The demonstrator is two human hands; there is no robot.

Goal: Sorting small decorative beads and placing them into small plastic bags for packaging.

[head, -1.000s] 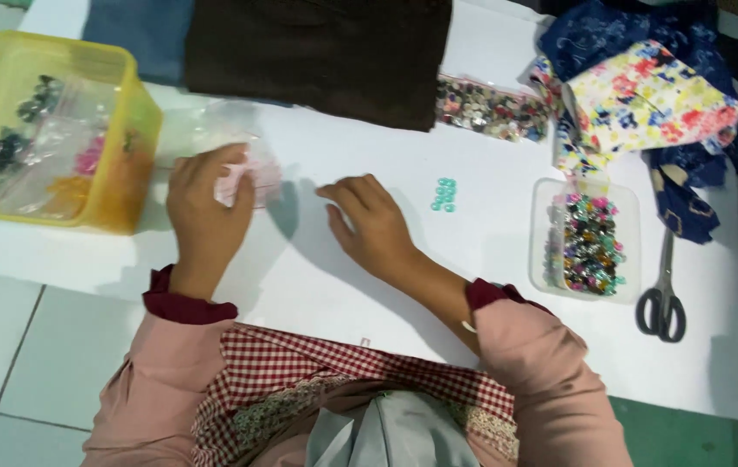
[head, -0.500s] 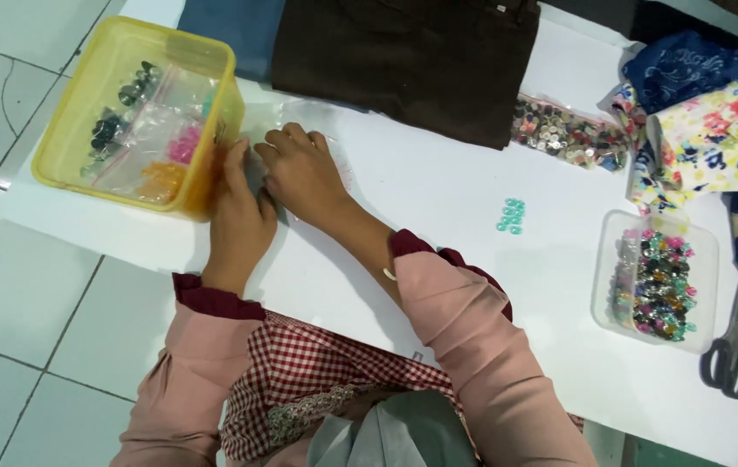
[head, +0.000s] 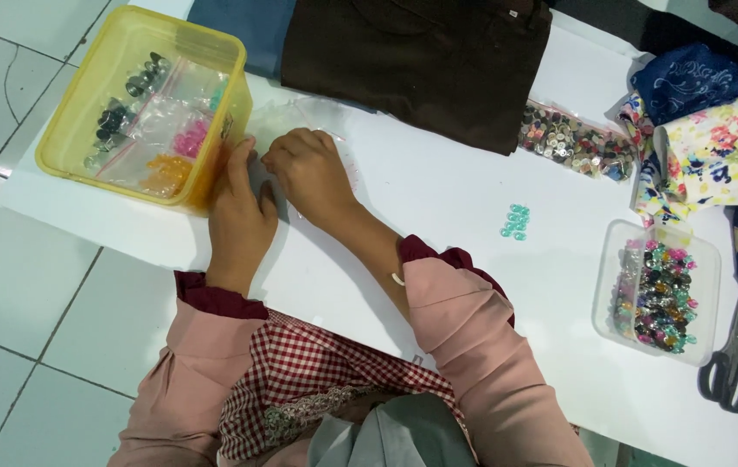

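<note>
Hands [head: 274,190] together beside yellow tub [head: 66,130]

A tub [head: 83,95] of bagged beads sits at the table's left edge, both hands [head: 239,216] [head: 308,173] just beside it on what appears to be a clear bag [head: 300,117]. Folded cloth [head: 421,60] lies behind; loose beads [head: 515,221] lie right of the hands, then an open bead box [head: 706,268] and scissors [head: 728,367] at far right.
</note>
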